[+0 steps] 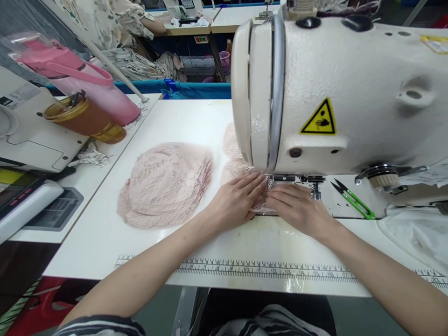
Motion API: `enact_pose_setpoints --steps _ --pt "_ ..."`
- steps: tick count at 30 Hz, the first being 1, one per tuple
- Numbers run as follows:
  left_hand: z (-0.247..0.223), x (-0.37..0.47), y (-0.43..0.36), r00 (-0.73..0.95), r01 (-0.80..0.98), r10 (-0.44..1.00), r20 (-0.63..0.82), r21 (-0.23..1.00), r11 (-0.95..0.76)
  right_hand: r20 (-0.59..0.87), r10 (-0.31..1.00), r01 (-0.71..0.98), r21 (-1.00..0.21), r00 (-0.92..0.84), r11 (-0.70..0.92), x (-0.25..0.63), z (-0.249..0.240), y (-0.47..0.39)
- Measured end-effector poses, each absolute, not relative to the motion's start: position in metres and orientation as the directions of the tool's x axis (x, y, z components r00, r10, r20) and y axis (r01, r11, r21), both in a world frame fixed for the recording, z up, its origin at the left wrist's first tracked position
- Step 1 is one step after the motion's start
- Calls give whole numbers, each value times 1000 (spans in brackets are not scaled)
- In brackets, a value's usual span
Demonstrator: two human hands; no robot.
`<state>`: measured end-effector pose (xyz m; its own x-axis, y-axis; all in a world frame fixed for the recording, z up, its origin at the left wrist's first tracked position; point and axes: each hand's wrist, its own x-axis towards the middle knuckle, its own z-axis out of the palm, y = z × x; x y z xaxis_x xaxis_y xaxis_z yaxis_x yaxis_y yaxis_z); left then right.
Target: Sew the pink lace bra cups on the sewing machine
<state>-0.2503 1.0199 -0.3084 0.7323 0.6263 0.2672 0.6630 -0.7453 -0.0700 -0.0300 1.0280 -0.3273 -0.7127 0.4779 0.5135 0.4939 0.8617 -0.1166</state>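
A white sewing machine (325, 98) stands over the white table, its needle area hidden behind my hands. Pink lace fabric (231, 170) lies under the machine head. My left hand (241, 196) presses flat on this lace, its fingers stretched towards the presser foot. Just right of it, my right hand (297, 207) has its fingers together on the lace edge, the fingertips close to those of the left. To the left lies a pile of pink lace pieces (164, 182) with reddish threads along its right side.
Green thread snips (355, 200) lie right of my right hand. White fabric (420, 233) is at the far right. A pink bottle (91, 84) and an amber cup (84, 119) stand at the left. Another person (115, 28) sits beyond the table.
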Motion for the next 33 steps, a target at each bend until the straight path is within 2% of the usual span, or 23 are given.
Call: enact_pose_setpoints --steps 10,19,26,30,33 --pt "-309 -244 1017 715 681 611 340 -141 -719 499 479 519 -67 -722 852 -25 -327 1032" --pt "-308 -239 1014 699 702 628 342 -162 -693 502 544 634 10 -672 773 -23 -322 1028" --pt "-309 -238 1013 694 707 640 328 -147 -691 551 500 607 15 -668 795 -19 -326 1034" --pt "-310 -237 1013 685 716 651 327 -140 -684 533 542 656 34 -650 754 -18 -326 1033" --pt "-311 -237 1014 678 723 653 336 -145 -675 535 589 681 -33 -606 731 -19 -323 1029"
